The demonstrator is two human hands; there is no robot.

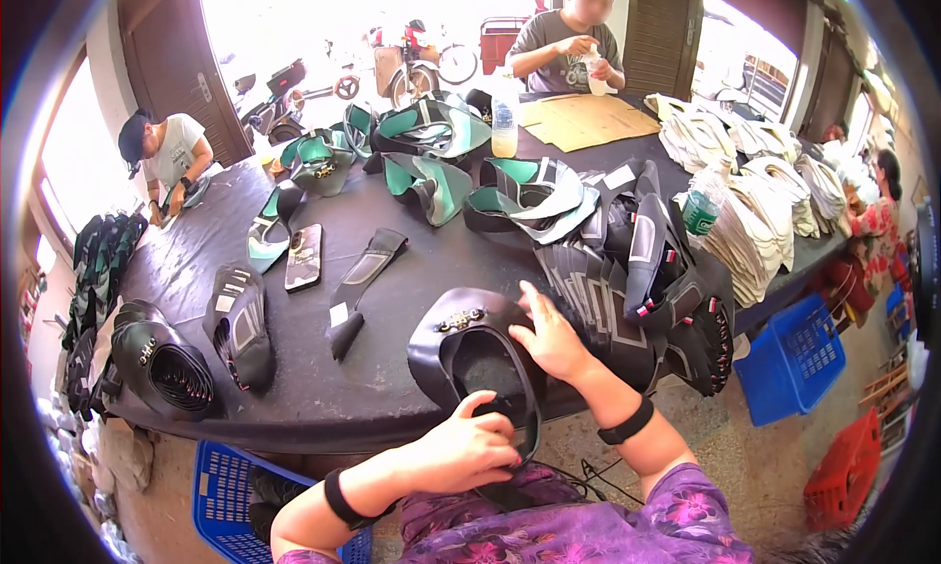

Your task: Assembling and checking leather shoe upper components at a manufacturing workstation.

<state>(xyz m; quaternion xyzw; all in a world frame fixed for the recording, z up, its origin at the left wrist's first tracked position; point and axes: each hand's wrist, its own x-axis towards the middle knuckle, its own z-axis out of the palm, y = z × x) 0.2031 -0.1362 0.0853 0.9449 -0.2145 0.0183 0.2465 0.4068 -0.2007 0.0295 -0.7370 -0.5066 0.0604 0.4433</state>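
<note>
A black shoe upper (427, 353) with a gold chain ornament on its front lies at the near edge of the table, its opening toward me. My left hand (469, 446) curls its fingers round the near rim of that opening. Against the upper's right side rests my right hand (557, 341), fingers stretched and apart. Just right of it a fanned stack of black shoe uppers (598, 304) with grey-outlined panels covers the table. One loose dark piece (368, 275) with a white label lies to the left.
On the dark table (196, 270) are a phone (304, 257), nested black uppers (162, 363), green-lined uppers (426, 184), bottles (505, 123), cardboard (588, 120) and pale stacks (750, 221). Blue crates (792, 358) and a red crate (845, 471) stand on the floor. Several other people sit or stand around.
</note>
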